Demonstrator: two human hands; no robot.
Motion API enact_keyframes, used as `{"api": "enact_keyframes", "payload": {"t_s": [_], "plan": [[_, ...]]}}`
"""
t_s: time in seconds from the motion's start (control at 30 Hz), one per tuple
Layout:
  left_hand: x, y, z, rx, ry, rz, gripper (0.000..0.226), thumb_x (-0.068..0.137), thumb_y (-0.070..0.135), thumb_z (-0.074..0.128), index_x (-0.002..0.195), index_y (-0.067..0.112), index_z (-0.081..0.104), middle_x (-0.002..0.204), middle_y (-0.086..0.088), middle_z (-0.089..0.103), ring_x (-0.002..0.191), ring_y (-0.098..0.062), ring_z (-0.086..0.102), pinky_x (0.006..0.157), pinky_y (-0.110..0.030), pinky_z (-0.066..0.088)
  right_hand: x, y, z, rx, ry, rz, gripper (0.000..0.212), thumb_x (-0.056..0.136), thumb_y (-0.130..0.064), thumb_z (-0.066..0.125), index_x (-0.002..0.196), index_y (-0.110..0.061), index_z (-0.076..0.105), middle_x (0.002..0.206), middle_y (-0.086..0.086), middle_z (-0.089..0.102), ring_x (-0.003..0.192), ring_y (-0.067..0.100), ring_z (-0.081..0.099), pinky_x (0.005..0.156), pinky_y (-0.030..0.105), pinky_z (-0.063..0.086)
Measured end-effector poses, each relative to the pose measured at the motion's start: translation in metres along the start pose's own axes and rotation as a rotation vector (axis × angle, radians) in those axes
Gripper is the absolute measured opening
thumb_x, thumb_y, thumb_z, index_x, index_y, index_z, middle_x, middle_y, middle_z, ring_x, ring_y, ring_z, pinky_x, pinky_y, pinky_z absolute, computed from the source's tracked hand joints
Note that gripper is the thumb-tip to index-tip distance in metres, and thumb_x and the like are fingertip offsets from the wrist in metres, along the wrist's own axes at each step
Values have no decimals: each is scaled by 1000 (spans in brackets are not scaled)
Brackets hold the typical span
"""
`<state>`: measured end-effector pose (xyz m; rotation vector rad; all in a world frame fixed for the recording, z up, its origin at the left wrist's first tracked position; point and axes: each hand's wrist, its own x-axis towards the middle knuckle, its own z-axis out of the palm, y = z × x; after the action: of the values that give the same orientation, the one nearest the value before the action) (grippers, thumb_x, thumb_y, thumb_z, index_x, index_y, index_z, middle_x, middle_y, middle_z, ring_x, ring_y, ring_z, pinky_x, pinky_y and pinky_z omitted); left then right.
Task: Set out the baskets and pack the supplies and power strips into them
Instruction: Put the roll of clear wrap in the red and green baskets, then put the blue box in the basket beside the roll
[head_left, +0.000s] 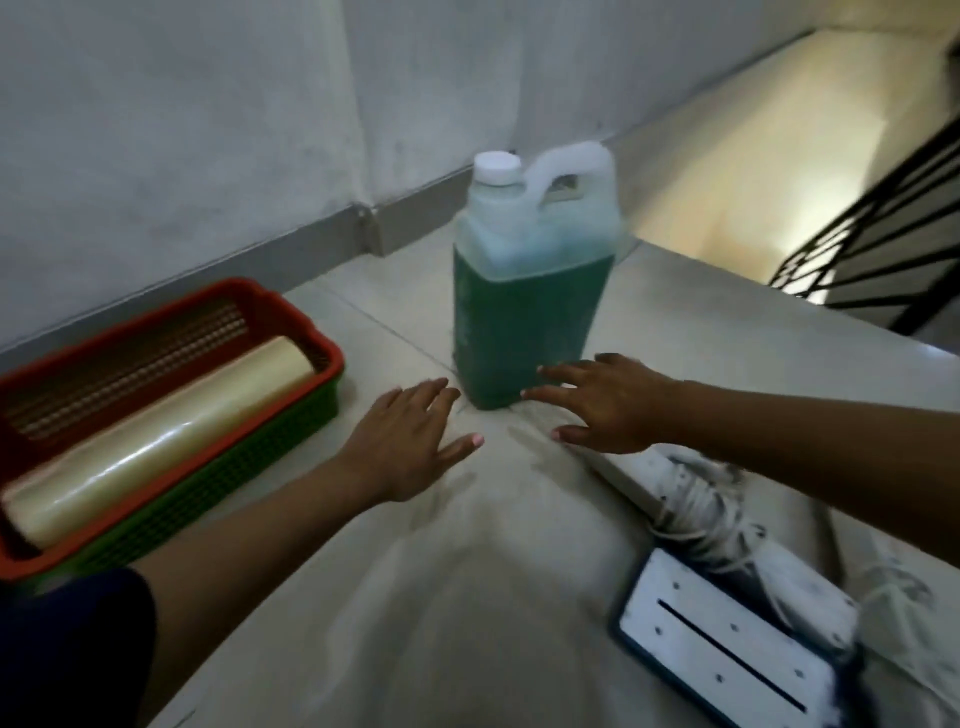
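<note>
- Your left hand (410, 441) is flat with fingers spread and straight, holding nothing, just left of the jug's base.
- Your right hand (605, 402) is also spread open; its fingertips reach the lower right corner of the jug (524, 312), though actual contact is unclear through the blur.
- The jug stands upright on the tiled floor (415, 597), white cap on, filled with green liquid.
- A red basket (291, 317) nested in a green basket (218, 488) sits at left, holding a roll of clear film (156, 441).
- A white power strip (628, 480) with wound cord lies under your right wrist; another (727, 639) lies face down nearer you.
</note>
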<state>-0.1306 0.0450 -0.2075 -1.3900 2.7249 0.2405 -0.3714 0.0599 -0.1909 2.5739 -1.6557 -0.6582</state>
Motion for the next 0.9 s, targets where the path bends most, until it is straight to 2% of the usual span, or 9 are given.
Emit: {"api": "enact_keyframes", "payload": {"t_s": [0.17, 0.27, 0.37, 0.47, 0.53, 0.67, 0.73, 0.8, 0.9], "plan": [[22, 55, 10, -7, -52, 130, 68, 92, 61, 26, 144, 16, 27, 153, -7, 31, 135, -24, 36, 113, -38, 28, -48, 36, 28, 47, -90, 184, 72, 89, -67, 32, 149, -34, 10, 159, 5, 18, 141, 26, 27, 111, 46, 29], [31, 71, 14, -4, -66, 164, 66, 92, 60, 29, 142, 17, 28, 150, -5, 35, 132, -24, 40, 110, -36, 29, -63, 45, 57, 293, -215, 361, 90, 80, -72, 47, 150, -31, 7, 155, 13, 22, 136, 33, 34, 107, 46, 35], [38, 81, 18, -35, -93, 150, 65, 92, 59, 30, 143, 18, 28, 150, -4, 36, 131, -23, 41, 110, -36, 31, -71, 46, 92, 405, -346, 440, 107, 73, -75, 55, 150, -27, 0, 157, 18, 12, 141, 37, 25, 111, 45, 30], [43, 83, 24, -46, -130, 124, 64, 93, 57, 33, 143, 18, 28, 150, -5, 36, 130, -22, 43, 108, -36, 35, -75, 44, 113, 422, -276, 451, 119, 62, -84, 52, 149, -28, -5, 158, 19, 11, 143, 38, 16, 114, 50, 25], [44, 88, 32, -42, -149, 125, 60, 93, 54, 36, 141, 18, 30, 146, -6, 40, 126, -23, 46, 104, -37, 39, -83, 36, 112, 352, -171, 407, 114, 63, -83, 51, 149, -31, -4, 153, 22, 16, 138, 40, 22, 111, 51, 28], [37, 118, 63, -155, -291, 160, 51, 93, 45, 47, 134, 16, 41, 133, -7, 51, 116, -22, 51, 96, -32, 43, -109, 5, 105, 168, 113, 64, 84, 76, -72, 48, 142, -23, 30, 127, 14, 43, 111, 26, 41, 95, 43, 38], [32, 139, 82, -309, -426, 144, 44, 91, 41, 52, 125, 12, 52, 125, -10, 58, 110, -21, 56, 86, -25, 42, -117, -7, 114, 111, 49, -76, 77, 79, -70, 46, 134, -16, 44, 127, 15, 47, 111, 28, 42, 95, 44, 37], [27, 156, 99, -420, -512, 134, 41, 91, 40, 54, 116, 8, 58, 119, -11, 64, 106, -21, 60, 76, -21, 40, -119, -9, 122, 88, -2, -91, 76, 80, -71, 44, 129, -14, 51, 127, 16, 50, 112, 30, 43, 97, 44, 36], [22, 166, 113, -518, -527, 86, 40, 92, 35, 55, 119, 6, 52, 122, -12, 61, 109, -23, 59, 82, -26, 45, -116, -6, 122, 86, -7, -87, 75, 79, -73, 46, 125, -14, 54, 124, 15, 50, 111, 30, 43, 97, 46, 36]]}}
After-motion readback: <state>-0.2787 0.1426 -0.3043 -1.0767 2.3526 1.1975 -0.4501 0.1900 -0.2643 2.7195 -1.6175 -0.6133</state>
